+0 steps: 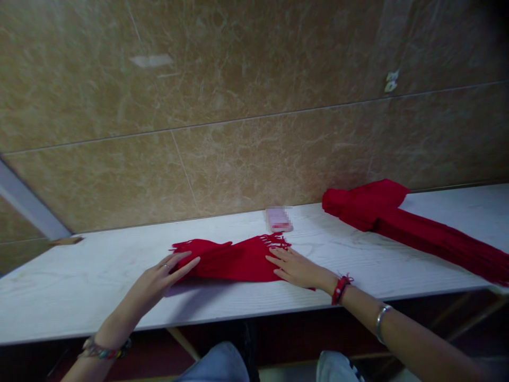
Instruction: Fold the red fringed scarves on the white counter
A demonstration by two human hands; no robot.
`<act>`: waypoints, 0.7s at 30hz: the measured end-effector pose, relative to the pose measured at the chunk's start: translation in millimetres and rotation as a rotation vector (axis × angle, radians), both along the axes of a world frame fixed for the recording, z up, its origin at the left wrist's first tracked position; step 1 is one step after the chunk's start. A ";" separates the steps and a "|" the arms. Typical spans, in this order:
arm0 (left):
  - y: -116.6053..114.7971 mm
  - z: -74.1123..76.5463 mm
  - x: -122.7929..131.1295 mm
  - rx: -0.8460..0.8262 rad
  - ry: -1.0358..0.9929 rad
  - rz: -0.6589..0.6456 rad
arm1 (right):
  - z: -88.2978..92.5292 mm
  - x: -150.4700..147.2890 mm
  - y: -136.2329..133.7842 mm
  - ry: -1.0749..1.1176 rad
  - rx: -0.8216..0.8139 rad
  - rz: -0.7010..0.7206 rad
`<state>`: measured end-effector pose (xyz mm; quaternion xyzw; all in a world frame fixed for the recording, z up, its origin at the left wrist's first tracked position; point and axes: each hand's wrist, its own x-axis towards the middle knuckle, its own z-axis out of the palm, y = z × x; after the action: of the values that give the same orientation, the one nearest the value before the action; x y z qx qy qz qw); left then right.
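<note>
A red fringed scarf (234,261) lies folded on the white table (87,289) in front of me. My left hand (165,273) rests flat on its left end, fingers stretched out, a ring on one finger. My right hand (292,267) lies flat on the scarf's right end, fingers spread near the fringe. Both wrists wear bracelets. Neither hand grips anything.
A pile of red scarves (397,217) lies at the right of the table, trailing toward the right edge. A small pink blurred object (279,219) sits by the marble wall (238,106). My knees show below the table's front edge.
</note>
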<state>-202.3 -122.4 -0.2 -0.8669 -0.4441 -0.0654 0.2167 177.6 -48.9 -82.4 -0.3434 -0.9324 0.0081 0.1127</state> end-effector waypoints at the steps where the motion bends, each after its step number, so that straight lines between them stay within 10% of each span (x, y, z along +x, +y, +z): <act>1: -3.0 -0.9 0.9 -0.011 0.007 0.031 | 0.4 4.6 -2.8 0.000 0.011 -0.004; 7: -11.4 -11.4 21.9 -0.314 -0.116 0.284 | 21.0 6.0 -3.0 0.062 0.068 -0.026; 13: 4.1 4.3 36.4 -0.546 -0.217 0.178 | 32.5 -45.1 26.7 0.118 0.057 -0.022; 21: 51.8 -55.7 -25.7 -0.296 0.079 0.348 | -6.0 -50.9 35.6 0.013 -0.016 -0.128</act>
<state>-227.9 -70.6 -56.0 -0.8016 -0.5826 0.0726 0.1124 126.7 -13.4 -88.3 -0.4031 -0.9077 0.0104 0.1161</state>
